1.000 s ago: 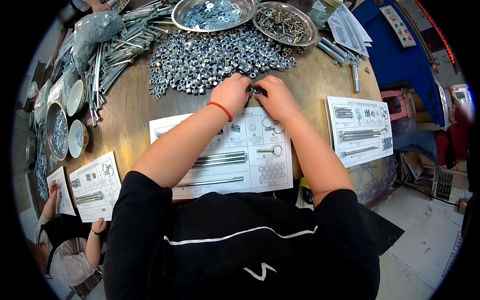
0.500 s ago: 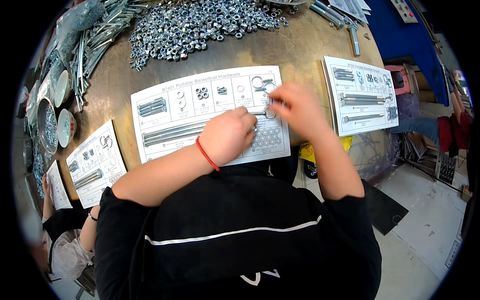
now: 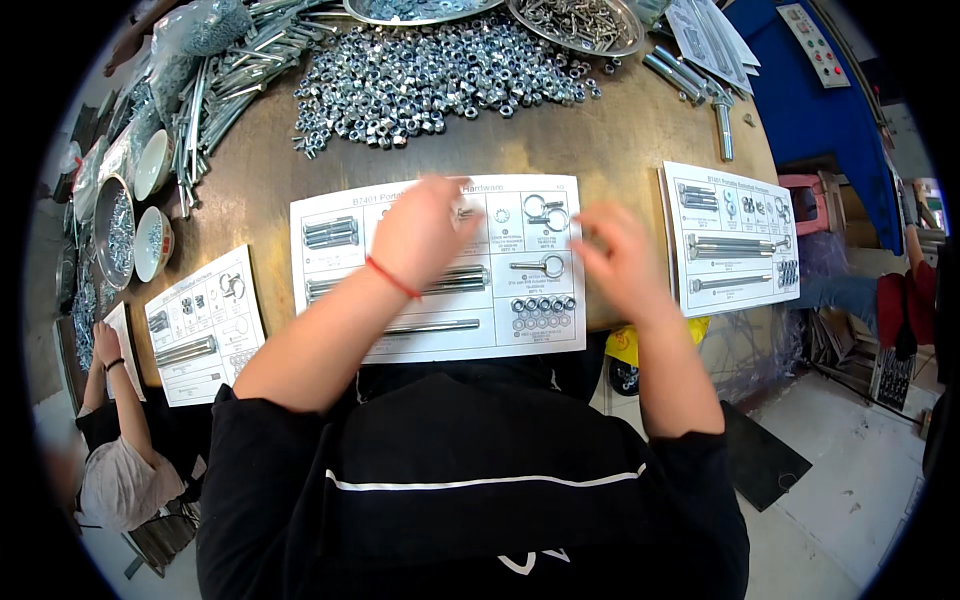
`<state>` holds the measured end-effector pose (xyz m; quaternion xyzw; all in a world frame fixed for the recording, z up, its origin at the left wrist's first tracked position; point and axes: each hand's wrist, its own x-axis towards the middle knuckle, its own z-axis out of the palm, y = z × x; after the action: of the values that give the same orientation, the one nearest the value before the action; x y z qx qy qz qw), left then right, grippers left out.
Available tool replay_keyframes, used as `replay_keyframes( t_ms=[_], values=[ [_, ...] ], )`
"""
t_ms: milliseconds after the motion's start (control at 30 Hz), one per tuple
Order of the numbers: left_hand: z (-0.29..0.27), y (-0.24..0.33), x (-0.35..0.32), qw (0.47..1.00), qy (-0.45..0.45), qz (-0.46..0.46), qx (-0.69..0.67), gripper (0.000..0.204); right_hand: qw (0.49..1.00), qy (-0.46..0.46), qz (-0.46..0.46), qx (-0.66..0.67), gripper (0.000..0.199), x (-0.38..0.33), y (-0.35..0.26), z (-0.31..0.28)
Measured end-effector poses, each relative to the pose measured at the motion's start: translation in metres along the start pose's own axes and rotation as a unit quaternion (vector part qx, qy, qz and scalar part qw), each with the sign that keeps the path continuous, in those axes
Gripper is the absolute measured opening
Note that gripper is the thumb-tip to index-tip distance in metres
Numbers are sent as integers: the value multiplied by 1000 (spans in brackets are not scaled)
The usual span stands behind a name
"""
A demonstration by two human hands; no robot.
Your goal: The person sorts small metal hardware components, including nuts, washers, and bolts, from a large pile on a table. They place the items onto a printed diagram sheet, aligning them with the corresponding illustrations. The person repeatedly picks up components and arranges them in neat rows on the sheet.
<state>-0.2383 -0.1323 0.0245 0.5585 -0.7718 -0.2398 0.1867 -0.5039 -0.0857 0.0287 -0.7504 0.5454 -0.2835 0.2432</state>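
A printed hardware sheet (image 3: 450, 345) lies in front of me, its boxes showing bolts, nuts, washers and ring pins. My left hand (image 3: 425, 235) is over its upper middle, fingers smeared by motion; whether they hold anything is hidden. At the sheet's right edge is my right hand (image 3: 620, 255), thumb and fingers apart, with nothing visible between them. Ring pins (image 3: 545, 212) show in the upper right box, and another ring pin (image 3: 540, 266) below it. A row of nuts (image 3: 545, 304) sits in the lower right box. Long bolts (image 3: 440, 282) run across the middle, partly behind my left forearm.
Beyond the sheet spreads a pile of loose nuts (image 3: 430, 80). Metal trays, one with small screws (image 3: 580, 22), stand behind it. Long bolts (image 3: 240, 70) and bowls (image 3: 153, 245) are at left. More sheets (image 3: 730, 245) lie on both sides. Another person's hand (image 3: 106, 343) is at far left.
My left hand has moved up and left from the lower right boxes, uncovering the row of nuts. My right hand has drawn away from the ring pins to the sheet's edge. The view has shifted.
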Motion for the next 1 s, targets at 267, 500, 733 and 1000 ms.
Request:
replay_keyframes(
  t_ms=[267, 500, 733, 1000],
  values=[
    [20, -27, 102, 989, 93, -55, 104, 39, 991, 80, 63, -88, 34, 166, 31, 66],
    [19, -26, 109, 999, -28, -29, 19, 25, 999, 23, 20, 18, 24, 152, 31, 69],
    [-2, -24, 97, 995, -9, -83, 58, 32, 999, 28, 32, 26, 29, 139, 20, 65],
    [14, -21, 98, 996, 40, -15, 75, 32, 996, 51, 69, -8, 15, 141, 29, 78]
  ],
)
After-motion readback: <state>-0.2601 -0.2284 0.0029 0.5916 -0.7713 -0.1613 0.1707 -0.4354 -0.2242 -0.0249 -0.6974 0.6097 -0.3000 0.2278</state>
